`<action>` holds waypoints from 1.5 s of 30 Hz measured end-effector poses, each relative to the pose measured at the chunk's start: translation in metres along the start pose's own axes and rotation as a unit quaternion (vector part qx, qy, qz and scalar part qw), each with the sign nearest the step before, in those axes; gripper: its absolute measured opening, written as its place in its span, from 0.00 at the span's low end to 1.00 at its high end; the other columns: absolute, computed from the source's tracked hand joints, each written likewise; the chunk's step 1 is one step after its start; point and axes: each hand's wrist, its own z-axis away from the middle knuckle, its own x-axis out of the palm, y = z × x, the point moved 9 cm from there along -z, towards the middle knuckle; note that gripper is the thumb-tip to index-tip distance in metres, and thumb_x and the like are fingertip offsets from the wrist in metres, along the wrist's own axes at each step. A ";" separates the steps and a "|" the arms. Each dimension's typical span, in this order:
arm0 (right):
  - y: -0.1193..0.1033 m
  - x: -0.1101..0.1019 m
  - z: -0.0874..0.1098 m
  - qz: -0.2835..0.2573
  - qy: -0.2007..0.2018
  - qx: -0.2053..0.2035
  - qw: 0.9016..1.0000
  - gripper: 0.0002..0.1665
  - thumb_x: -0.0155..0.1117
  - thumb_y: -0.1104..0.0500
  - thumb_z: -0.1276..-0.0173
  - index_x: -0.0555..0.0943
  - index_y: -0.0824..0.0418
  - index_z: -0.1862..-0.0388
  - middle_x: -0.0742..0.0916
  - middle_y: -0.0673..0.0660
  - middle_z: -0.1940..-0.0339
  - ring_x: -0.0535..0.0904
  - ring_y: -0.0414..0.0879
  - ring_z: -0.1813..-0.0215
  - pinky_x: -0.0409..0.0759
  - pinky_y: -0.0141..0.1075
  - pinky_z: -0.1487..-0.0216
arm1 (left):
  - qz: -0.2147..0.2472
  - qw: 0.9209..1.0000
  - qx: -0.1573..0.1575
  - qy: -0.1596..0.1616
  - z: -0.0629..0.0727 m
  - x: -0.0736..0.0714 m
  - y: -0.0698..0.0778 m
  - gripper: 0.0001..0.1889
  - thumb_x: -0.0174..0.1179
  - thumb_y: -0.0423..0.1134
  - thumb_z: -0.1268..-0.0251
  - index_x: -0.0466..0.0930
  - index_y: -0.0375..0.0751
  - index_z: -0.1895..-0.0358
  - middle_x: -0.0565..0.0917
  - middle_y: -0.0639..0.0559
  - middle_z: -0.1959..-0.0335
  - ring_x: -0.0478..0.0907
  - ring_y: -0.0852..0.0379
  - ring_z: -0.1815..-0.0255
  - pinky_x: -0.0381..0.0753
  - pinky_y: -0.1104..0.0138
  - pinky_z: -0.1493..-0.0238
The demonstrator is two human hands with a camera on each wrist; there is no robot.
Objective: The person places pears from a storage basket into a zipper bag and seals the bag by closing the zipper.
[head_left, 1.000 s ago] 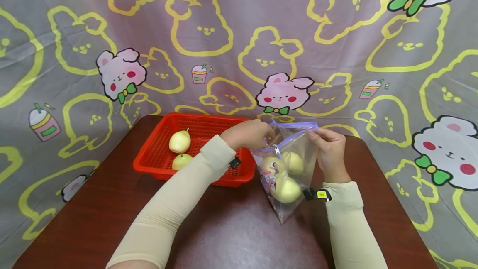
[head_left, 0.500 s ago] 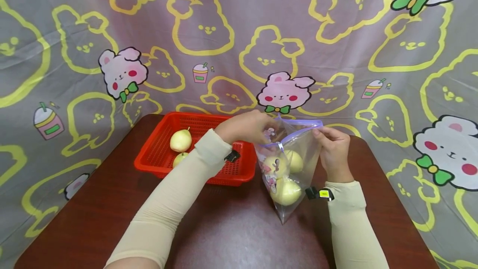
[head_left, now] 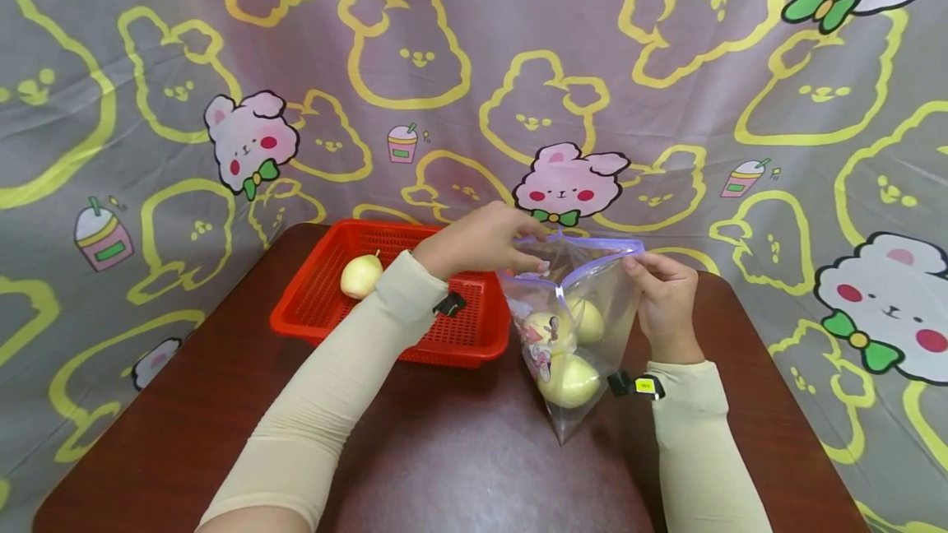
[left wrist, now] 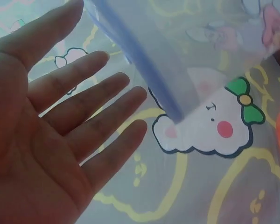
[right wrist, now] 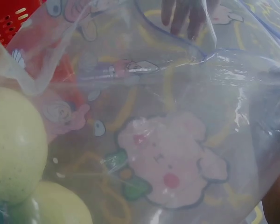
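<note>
A clear zip bag (head_left: 620, 315) with a purple zip edge and cartoon prints hangs point-down over the table, several yellow pears (head_left: 573, 381) inside. At the right end of its mouth, my right hand (head_left: 666, 303) pinches the zip edge between thumb and fingers. My left hand (head_left: 485, 241) is at the left side of the bag's mouth. In the left wrist view this left hand (left wrist: 60, 116) has its fingers spread and holds nothing, with the purple zip edge (left wrist: 144, 70) beside the fingertips. Two pears (right wrist: 14, 144) show through the film in the right wrist view.
Left of the bag stands a red plastic basket (head_left: 452, 356) with a pear (head_left: 361, 276) in it, partly behind my left sleeve (head_left: 355, 377). Both are on a dark reddish-brown table (head_left: 459, 467). Behind it hangs a grey cloth (head_left: 444, 48) with cartoon prints.
My left hand has risen and drawn slightly left at the bag's mouth, its fingers more spread. A second pear in the basket is now hidden by the sleeve. The right hand keeps its hold.
</note>
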 end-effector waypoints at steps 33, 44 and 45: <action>0.004 0.000 0.001 0.006 -0.005 0.006 1.000 0.05 0.64 0.83 0.45 0.84 0.79 0.71 0.87 0.60 0.74 0.83 0.43 0.71 0.79 0.30 0.68 | 0.001 0.999 -0.026 0.038 0.030 -0.016 -0.039 0.16 0.64 0.49 0.35 0.85 0.46 0.49 0.84 0.57 0.56 0.78 0.62 0.57 0.77 0.65 0.51; 0.003 0.002 0.001 0.009 -0.018 -0.001 1.000 0.08 0.59 0.85 0.45 0.83 0.81 0.68 0.87 0.60 0.74 0.82 0.43 0.71 0.78 0.30 0.69 | -0.004 0.998 -0.056 0.039 0.045 -0.020 -0.059 0.17 0.64 0.48 0.35 0.84 0.45 0.48 0.84 0.56 0.53 0.78 0.59 0.52 0.76 0.63 0.48; 0.003 0.002 0.001 0.007 -0.017 -0.001 1.000 0.08 0.59 0.86 0.45 0.83 0.81 0.69 0.87 0.60 0.74 0.82 0.43 0.71 0.78 0.30 0.69 | -0.003 0.997 -0.058 0.041 0.046 -0.020 -0.061 0.17 0.64 0.48 0.35 0.84 0.45 0.48 0.84 0.56 0.53 0.78 0.59 0.52 0.76 0.63 0.48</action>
